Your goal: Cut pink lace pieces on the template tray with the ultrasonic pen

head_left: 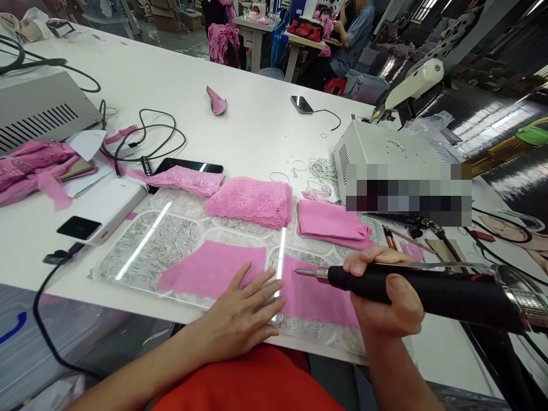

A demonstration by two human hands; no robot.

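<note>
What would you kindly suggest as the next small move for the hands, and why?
Perhaps slide the left hand slightly rightward to steady the flat pink piece beneath the metal tip: the right hand holds the black tool with its tip over that piece, while most of the left hand lies left of it.

pink fabric, black tool, grey marbled mat

Tool body: matt, prob. plast.
</note>
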